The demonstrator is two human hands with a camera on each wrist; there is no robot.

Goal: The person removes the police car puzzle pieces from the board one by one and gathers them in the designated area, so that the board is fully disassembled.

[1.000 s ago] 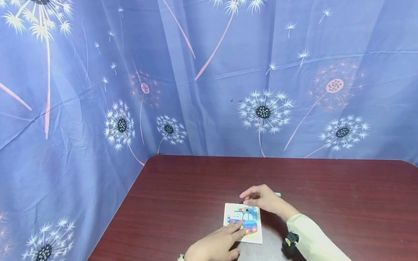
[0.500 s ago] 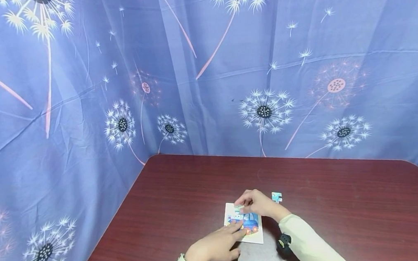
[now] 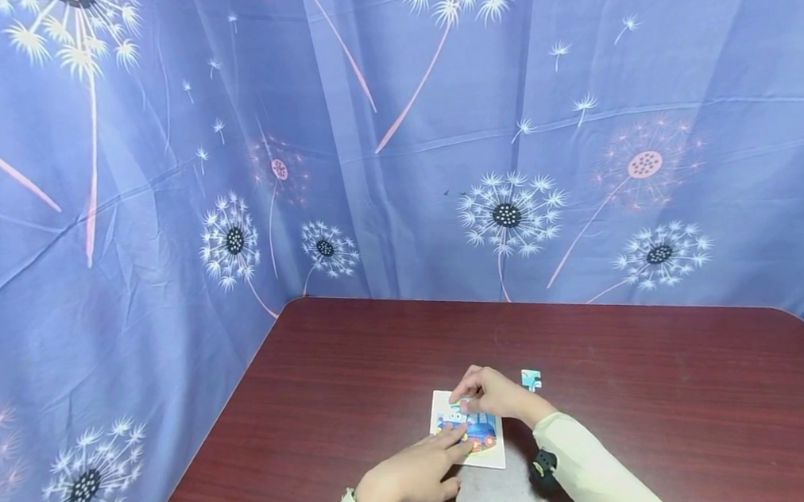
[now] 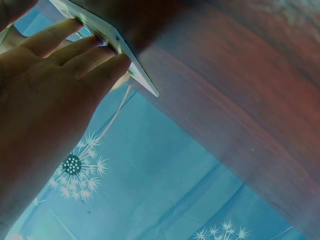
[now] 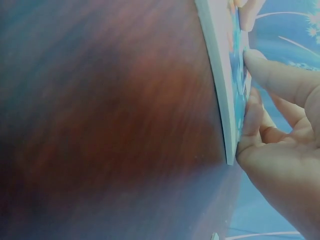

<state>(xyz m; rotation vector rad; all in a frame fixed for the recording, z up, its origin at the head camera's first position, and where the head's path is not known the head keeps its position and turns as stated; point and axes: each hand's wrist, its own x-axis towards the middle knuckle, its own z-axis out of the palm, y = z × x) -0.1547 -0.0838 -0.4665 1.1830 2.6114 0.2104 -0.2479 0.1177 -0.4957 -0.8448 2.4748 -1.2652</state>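
A small square jigsaw puzzle (image 3: pixel 492 456) with a white border and a blue cartoon car lies flat on the table. My left hand (image 3: pixel 413 473) rests on its lower left part, fingers extended over the picture; in the left wrist view, the fingertips (image 4: pixel 120 64) touch its face. My right hand (image 3: pixel 495 394) is at the puzzle's upper edge, pinching what looks like a small puzzle piece against the picture; the fingers mostly hide it. The right wrist view has thumb and fingers (image 5: pixel 280 80) at the board's surface. A loose teal and white puzzle piece (image 3: pixel 531 379) lies beyond the right wrist.
The dark red wooden table (image 3: pixel 644 397) extends around the puzzle on all sides. A blue curtain (image 3: pixel 398 203) with dandelion prints hangs behind it and along the left. A black device (image 3: pixel 544 462) is strapped to the right wrist.
My right hand has moved left and slightly down onto the puzzle's upper part, uncovering the loose piece to its right. During the last half second it barely shifts. My left hand stays put.
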